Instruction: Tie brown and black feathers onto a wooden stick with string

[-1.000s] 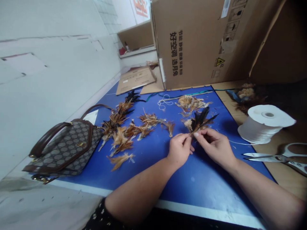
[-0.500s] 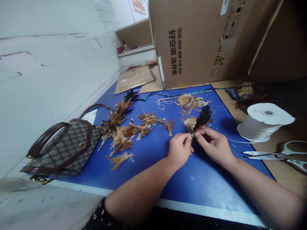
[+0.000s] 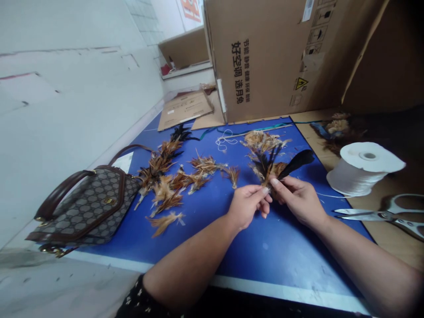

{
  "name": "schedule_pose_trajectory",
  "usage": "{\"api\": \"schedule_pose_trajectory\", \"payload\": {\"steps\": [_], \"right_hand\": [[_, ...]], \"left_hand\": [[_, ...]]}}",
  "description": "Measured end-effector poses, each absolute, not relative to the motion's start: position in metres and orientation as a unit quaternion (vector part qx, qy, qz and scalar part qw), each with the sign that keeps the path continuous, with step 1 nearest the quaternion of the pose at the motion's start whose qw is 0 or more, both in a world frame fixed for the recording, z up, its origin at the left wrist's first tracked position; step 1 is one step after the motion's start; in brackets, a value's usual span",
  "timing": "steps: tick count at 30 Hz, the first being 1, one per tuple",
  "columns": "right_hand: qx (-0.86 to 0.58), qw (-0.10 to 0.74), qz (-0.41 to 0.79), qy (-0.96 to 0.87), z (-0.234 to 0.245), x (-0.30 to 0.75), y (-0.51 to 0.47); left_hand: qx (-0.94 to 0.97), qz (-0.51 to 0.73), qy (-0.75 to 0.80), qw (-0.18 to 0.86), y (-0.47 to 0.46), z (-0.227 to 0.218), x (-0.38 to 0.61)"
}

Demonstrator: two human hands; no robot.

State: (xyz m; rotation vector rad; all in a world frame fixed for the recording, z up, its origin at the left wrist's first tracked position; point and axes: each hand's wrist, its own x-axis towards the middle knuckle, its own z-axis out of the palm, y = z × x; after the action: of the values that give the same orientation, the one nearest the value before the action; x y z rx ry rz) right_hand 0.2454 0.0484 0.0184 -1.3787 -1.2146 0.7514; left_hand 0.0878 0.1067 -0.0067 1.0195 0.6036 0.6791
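Over the blue mat, my left hand and my right hand meet at the base of a small bunch of feathers, dark and brown. My left thumb and fingers pinch the bunch at its quill ends. A long black feather slants up to the right from my right hand, whose thumb presses near the bunch; the right fingertips are partly hidden. Just behind lies a pile of tan feathers. To the left, several brown feather tufts and a single small tuft rest on the mat.
At the right stand a white spool of cord and metal scissors. A patterned handbag sits at the left edge. A large cardboard box closes off the back, with flat cardboard beside it. White string lies near the pile.
The feathers between my hands have fanned apart: the black feather now leans right, while several dark ones spread upward to the left. My left fingers have shifted slightly down.
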Motion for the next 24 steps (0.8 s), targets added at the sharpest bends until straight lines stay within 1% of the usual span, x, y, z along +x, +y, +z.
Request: {"api": "schedule_pose_trajectory", "payload": {"steps": [2,5,13,19,24], "right_hand": [[-0.587,0.529,0.287,-0.541,0.0209,0.2478,0.0471],[-0.597,0.53,0.272,-0.538,0.0214,0.2499,0.0465],[-0.58,0.539,0.328,-0.515,0.0193,0.2474,0.0474],[-0.555,0.524,0.322,-0.559,0.0232,0.2471,0.048],[-0.565,0.522,0.31,-0.559,0.0212,0.2464,0.0484]], "left_hand": [[0.497,0.269,0.273,0.779,0.1051,-0.0061,0.0864],[0.52,0.235,0.271,0.775,0.1037,-0.0041,0.0852],[0.519,0.239,0.277,0.772,0.1043,-0.0053,0.0858],[0.513,0.224,0.278,0.78,0.1036,-0.0066,0.0885],[0.513,0.244,0.273,0.776,0.1027,-0.0107,0.093]]}}
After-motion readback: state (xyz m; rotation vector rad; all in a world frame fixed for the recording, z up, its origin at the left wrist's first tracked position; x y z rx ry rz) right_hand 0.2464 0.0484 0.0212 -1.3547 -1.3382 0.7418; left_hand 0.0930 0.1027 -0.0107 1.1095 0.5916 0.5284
